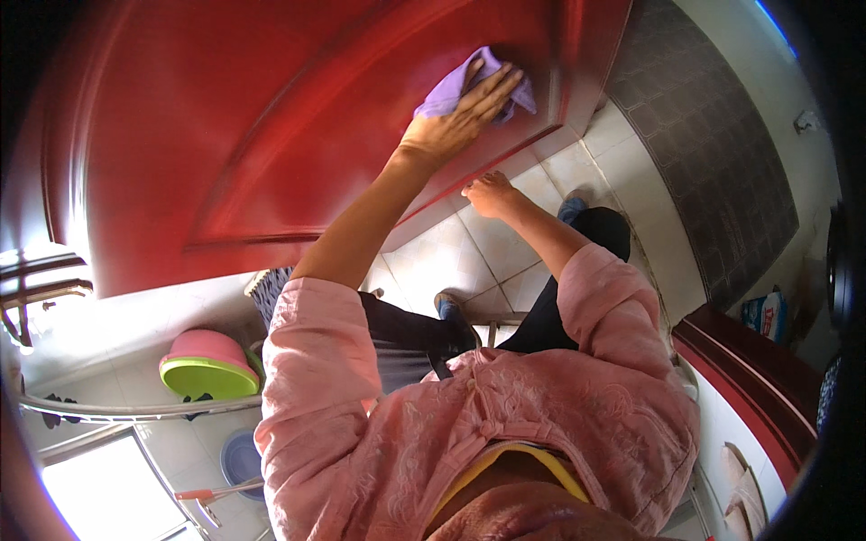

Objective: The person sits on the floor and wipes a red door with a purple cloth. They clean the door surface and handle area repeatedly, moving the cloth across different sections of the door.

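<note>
My left hand [467, 111] lies spread on a purple cloth [443, 91], pressing it against the face of a glossy red panelled door [325, 149]. Part of the cloth bunches up between thumb and fingers. Lower and to the right, my right hand [490, 193] hangs by the door's edge with its fingers curled. Nothing shows in it, and whether it touches the door is unclear. A door handle [47, 294] sticks out at the far left.
Pale floor tiles [473, 243] lie below, beside a dark patterned mat [710, 155]. On the left are a mop head [267, 294], pink and green basins [210, 372], a curved metal rail [149, 409] and a blue basin [240, 460]. Dark red trim [744, 379] runs at right.
</note>
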A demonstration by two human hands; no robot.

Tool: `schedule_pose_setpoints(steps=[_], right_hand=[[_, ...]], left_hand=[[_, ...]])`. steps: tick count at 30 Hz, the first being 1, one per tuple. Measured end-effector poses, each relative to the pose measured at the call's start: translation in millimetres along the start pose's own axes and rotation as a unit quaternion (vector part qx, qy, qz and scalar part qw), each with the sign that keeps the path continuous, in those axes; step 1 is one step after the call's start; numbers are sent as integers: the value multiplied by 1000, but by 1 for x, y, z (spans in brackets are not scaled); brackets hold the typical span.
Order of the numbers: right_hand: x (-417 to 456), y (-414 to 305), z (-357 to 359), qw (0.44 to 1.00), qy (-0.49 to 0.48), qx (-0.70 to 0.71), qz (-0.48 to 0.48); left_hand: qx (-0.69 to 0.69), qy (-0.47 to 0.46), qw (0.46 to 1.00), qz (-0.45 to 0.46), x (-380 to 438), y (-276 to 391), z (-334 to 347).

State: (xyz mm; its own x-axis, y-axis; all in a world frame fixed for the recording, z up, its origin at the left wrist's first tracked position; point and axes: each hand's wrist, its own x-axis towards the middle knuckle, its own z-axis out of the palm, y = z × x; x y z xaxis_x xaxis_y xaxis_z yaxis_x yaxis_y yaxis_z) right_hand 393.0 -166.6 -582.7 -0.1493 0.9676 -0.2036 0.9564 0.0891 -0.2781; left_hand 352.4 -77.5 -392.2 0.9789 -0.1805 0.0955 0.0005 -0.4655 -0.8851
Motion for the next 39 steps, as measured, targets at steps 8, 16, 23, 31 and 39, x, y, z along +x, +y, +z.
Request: schedule_pose_setpoints(steps=[8, 16, 23, 31, 39], right_hand=[[0, -1, -8, 998, -58, -28, -6], [12, 2, 6, 996, -94, -2, 9], [14, 3, 11, 993, -121, -5, 8], [8, -3, 5, 993, -114, 27, 10], [3, 0, -8, 995, -98, 24, 4]], left_hand=[[-27, -110, 993, -30, -137, -12, -18], [-7, 9, 959, -282, -198, -108, -65], [6, 247, 855, -456, -197, -201, -108], [-68, 76, 926, -362, -170, -138, -91], [41, 44, 940, -336, -232, -188, -118]])
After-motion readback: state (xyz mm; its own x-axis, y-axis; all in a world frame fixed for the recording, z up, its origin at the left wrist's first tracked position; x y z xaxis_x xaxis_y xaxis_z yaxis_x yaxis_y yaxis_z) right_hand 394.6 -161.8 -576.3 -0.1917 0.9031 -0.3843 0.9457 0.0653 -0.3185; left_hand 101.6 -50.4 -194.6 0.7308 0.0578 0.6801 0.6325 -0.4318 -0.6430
